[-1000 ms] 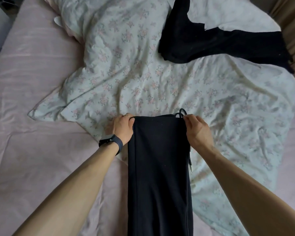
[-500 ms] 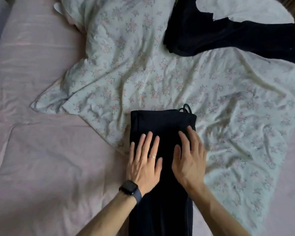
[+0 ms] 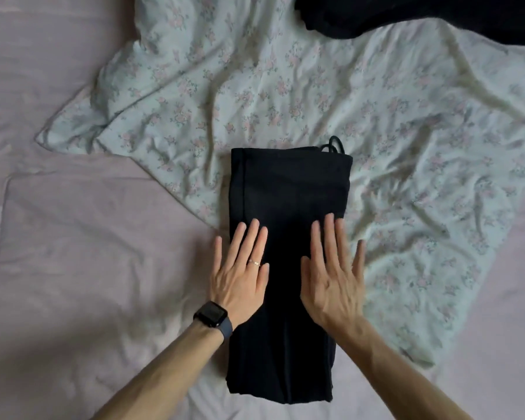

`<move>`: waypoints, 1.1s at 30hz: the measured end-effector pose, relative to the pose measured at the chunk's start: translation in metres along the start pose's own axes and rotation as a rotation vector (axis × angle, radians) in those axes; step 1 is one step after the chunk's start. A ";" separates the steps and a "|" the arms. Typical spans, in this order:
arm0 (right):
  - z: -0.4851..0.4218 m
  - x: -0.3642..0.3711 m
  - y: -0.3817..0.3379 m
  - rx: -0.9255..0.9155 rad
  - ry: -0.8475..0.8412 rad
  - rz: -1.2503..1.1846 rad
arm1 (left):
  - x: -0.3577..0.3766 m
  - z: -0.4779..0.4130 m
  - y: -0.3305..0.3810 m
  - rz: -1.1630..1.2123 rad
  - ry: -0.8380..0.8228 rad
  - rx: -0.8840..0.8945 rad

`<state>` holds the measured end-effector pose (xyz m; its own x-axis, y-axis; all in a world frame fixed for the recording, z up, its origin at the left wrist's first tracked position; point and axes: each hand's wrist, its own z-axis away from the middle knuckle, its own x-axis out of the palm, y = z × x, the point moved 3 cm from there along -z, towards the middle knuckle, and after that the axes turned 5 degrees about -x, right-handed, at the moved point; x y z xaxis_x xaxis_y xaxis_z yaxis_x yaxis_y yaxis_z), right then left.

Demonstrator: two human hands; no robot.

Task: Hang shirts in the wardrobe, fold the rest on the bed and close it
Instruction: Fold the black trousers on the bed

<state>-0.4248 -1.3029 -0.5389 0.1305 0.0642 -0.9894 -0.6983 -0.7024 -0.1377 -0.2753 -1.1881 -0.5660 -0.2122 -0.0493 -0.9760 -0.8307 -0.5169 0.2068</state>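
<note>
The folded black garment (image 3: 285, 189) is lying on the bed (image 3: 73, 253) (partly over the floral duvet (image 3: 255, 86)); the left hand (image 3: 240, 277) and right hand (image 3: 334, 286) are pressing flat on it, fingers straight and spread.

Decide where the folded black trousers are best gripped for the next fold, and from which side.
Probably the near end, one corner per hand, from the person's side. The black trousers lie flat as a long strip, drawstring end far; the left hand and right hand rest flat mid-length.
</note>
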 end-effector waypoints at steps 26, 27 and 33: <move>0.239 0.012 -0.011 -0.160 -0.291 0.163 | 0.012 0.191 -0.015 -0.342 -0.268 0.495; 0.241 0.010 -0.008 -0.128 -0.274 0.175 | 0.013 0.193 -0.017 -0.359 -0.254 0.501; 0.246 0.013 -0.035 -0.194 -0.259 0.168 | 0.008 0.204 0.004 -0.399 -0.204 0.394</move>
<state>-0.5719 -1.1038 -0.5583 -0.1752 0.0963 -0.9798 -0.5450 -0.8383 0.0150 -0.3854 -1.0163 -0.5591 0.0938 0.2689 -0.9586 -0.9866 -0.1040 -0.1257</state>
